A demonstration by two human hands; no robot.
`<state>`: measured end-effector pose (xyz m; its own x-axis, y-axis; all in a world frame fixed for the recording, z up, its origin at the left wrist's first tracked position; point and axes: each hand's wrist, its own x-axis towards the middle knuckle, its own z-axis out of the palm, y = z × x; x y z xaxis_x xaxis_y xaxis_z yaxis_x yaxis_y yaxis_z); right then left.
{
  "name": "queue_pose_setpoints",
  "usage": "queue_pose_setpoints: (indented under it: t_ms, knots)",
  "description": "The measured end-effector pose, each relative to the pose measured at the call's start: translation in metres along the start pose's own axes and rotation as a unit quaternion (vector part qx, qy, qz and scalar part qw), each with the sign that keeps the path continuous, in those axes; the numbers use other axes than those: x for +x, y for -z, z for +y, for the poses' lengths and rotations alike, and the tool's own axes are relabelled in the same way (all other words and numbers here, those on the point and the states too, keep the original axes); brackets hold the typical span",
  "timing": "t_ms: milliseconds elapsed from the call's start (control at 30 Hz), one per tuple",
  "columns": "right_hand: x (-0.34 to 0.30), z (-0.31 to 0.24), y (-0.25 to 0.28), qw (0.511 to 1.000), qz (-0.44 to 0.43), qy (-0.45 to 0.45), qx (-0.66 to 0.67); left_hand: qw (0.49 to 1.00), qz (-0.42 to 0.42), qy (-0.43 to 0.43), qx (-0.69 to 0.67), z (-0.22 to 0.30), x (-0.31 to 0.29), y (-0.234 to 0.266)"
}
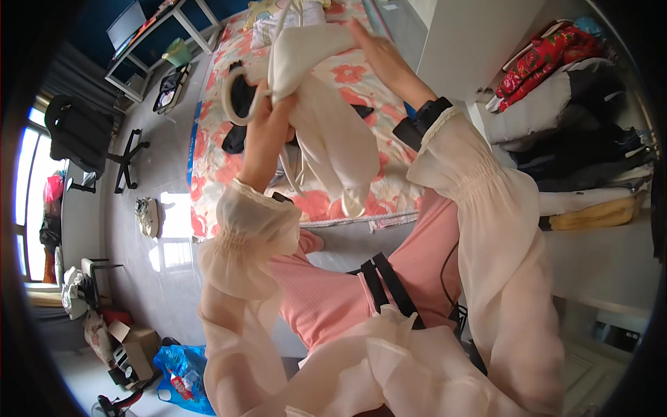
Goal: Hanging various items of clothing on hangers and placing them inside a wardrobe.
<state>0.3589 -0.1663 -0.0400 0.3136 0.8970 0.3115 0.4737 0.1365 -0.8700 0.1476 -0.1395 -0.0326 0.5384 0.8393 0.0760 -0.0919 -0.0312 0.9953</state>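
- Sheer cream sleeves (486,201) come nearest, running up both sides above pink trousers (326,299).
- Beyond them, a white garment (337,135) is held up over the near part of the bed (215,163), its lower end hanging free.
- Left grip (267,132): fingers closed on the bunched cloth, near a pale loop (226,97).
- Right grip (381,59): raised at the garment's upper right end, fingertips against it; whether they pinch it, I cannot tell.
- It looks light, limp and soft, unlikely to break but apt to fold over itself; the thin cords could tangle. Two points well apart along the top edge seem the best hold.
- Underneath, the bed wears a red-and-cream floral sheet; a dark cloth (234,141) lies beside the left grip.
- To the right, an open shelf bears piled clothes (570,139).
- To the left, glossy grey floor (163,278) carries a black office chair (80,135) and white shoes (146,217); farther off stands a white-framed worktop (198,35) with a monitor (126,25).
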Motion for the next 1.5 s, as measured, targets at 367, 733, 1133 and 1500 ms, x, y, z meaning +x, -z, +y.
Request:
queue_pose_setpoints:
  t_ms: [367, 733, 1133, 1500]
  knots:
    - [-0.160, 0.198, -0.064, 0.903, -0.428, -0.030, -0.029, 0.992, 0.113, 0.026, -0.055, -0.002, 0.037, -0.015]
    - [-0.178, 0.298, -0.098, 0.974, -0.106, -0.172, -0.106, 0.983, 0.155, -0.088, -0.035, 0.021, 0.025, 0.034]
    - [-0.070, 0.121, 0.044, 0.971, 0.006, -0.233, 0.055, 0.943, 0.310, -0.033, 0.119, -0.086, 0.045, 0.174]
    - [-0.025, 0.067, 0.005, 0.980, 0.025, -0.171, 0.097, 0.927, 0.227, 0.270, 0.130, -0.154, 0.018, 0.306]
